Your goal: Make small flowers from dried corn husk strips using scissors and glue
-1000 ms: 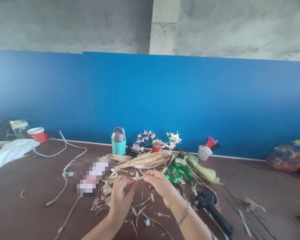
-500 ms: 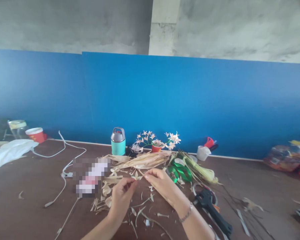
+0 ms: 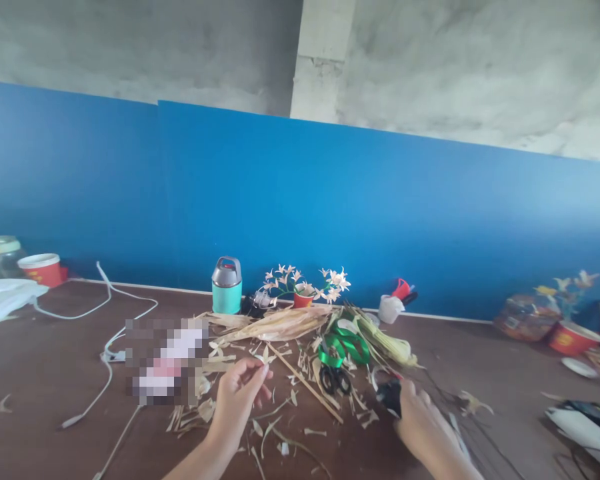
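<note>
My left hand (image 3: 240,393) pinches a small pale flower (image 3: 266,358) of dried husk between thumb and fingertips, above the littered middle of the table. At the right, my right hand (image 3: 423,417) is closed around the black glue gun (image 3: 390,398); the hand hides most of its handle. A thin tan stick (image 3: 307,387) lies slantwise between the hands. Beyond it are black-handled scissors (image 3: 335,380) and a coil of green ribbon (image 3: 347,343). Dried corn husks (image 3: 280,325) are heaped behind, with a paler green husk bundle (image 3: 387,340) to their right.
A turquoise flask (image 3: 227,297) and a red cup (image 3: 303,300) with husk flowers stand by the blue partition (image 3: 290,207). White cables (image 3: 111,380) run across the left side. Husk scraps (image 3: 265,437) cover the front. Another red pot (image 3: 575,338) stands at right.
My right hand has left the flower near my left hand, moved right and closed on the glue gun. The stick and scissors now show fully. The view has turned slightly right.
</note>
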### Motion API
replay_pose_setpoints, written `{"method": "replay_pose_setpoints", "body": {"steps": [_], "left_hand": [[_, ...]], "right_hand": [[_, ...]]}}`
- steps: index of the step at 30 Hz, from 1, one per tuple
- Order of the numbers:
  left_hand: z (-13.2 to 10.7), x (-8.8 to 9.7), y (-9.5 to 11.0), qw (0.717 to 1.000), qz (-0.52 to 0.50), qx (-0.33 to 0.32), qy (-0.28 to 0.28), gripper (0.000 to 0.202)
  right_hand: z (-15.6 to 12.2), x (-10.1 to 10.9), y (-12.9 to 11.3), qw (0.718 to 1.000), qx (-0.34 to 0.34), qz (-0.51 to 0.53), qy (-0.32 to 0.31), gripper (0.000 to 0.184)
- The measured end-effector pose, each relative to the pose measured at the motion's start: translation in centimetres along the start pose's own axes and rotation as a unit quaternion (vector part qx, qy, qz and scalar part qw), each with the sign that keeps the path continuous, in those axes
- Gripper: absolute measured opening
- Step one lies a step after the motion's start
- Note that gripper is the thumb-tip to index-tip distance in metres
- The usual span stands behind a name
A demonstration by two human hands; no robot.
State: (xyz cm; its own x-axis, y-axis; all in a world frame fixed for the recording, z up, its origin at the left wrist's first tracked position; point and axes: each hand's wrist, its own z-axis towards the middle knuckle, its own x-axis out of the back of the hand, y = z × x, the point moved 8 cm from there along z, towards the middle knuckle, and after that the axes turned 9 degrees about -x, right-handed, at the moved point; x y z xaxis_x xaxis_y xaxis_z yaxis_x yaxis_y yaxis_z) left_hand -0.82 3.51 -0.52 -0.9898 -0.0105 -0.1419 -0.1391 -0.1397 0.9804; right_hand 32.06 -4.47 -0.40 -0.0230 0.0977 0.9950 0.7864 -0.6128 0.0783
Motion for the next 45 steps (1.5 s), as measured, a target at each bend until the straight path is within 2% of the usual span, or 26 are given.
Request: {"method": "replay_pose_setpoints", "body": {"steps": [3,5,10,14,18,20,22,24,25,27,29,31,32,35,41,45], "left_hand": [[0.1,-0.1,-0.2,1.0,-0.023,0.004,-0.002,0.03],[0.2,-0.2,-0.4,0.999,-0.03,0.015,-0.005,0.03],[0.2,0.0,-0.8,0.999,-0.025,0.024,-0.003,0.033],[0.1,0.0,-0.6,0.999,-0.032,0.024,-0.004,0.032],[-0.1,-0.1,-0.1,0.999,-0.036,0.022,-0.006,0.031],[-0.2,-0.2,0.1,0.999,-0.04,0.017,-0.011,0.031],[-0.3,-0.3,0.2,0.999,-0.043,0.017,-0.015,0.031],[-0.4,-0.4,0.2,0.999,-0.045,0.021,-0.015,0.03],[-0.4,-0.4,0.2,0.998,-0.048,0.023,-0.016,0.029],[-0.4,-0.6,0.1,0.998,-0.06,0.031,-0.019,0.028],[-0.4,-0.8,-0.1,0.996,-0.076,0.041,-0.022,0.028],[-0.3,-0.9,-0.3,0.994,-0.091,0.052,-0.02,0.029],[-0.2,-0.8,-0.5,0.994,-0.097,0.056,-0.017,0.029],[-0.2,-0.8,-0.9,0.992,-0.106,0.069,-0.009,0.031],[-0.3,-0.9,-0.7,0.993,-0.098,0.059,-0.017,0.03],[-0.3,-1.0,-0.6,0.996,-0.056,0.053,-0.036,0.029]], "right_hand": [[0.5,-1.2,0.4,0.998,0.004,0.041,0.042,0.047],[1.1,-1.2,1.1,0.994,-0.011,0.071,0.082,0.054],[1.2,1.8,1.9,0.976,-0.001,0.142,0.163,0.076],[-0.1,5.0,0.8,0.951,0.084,0.208,0.212,0.072],[-2.5,7.3,-1.0,0.904,0.195,0.258,0.279,0.058],[-3.4,8.0,-1.7,0.877,0.221,0.322,0.28,0.049],[-3.6,8.3,-2.7,0.853,0.22,0.417,0.223,0.039],[-3.3,7.8,-4.2,0.812,0.188,0.542,0.107,0.023],[-3.3,7.2,-5.5,0.782,0.183,0.596,0.025,0.021],[-3.9,6.3,-8.6,0.692,0.188,0.687,-0.122,0.022],[-4.8,5.4,-11.3,0.605,0.185,0.738,-0.235,0.018],[-5.7,4.5,-13.5,0.558,0.186,0.747,-0.31,0.019],[-6.1,4.0,-14.3,0.549,0.189,0.744,-0.332,0.02],[-7.1,3.3,-15.6,0.556,0.21,0.725,-0.349,0.021],[-7.4,2.7,-15.4,0.625,0.212,0.694,-0.288,0.021],[-7.3,1.9,-15.1,0.644,0.192,0.685,-0.279,0.02]]}}
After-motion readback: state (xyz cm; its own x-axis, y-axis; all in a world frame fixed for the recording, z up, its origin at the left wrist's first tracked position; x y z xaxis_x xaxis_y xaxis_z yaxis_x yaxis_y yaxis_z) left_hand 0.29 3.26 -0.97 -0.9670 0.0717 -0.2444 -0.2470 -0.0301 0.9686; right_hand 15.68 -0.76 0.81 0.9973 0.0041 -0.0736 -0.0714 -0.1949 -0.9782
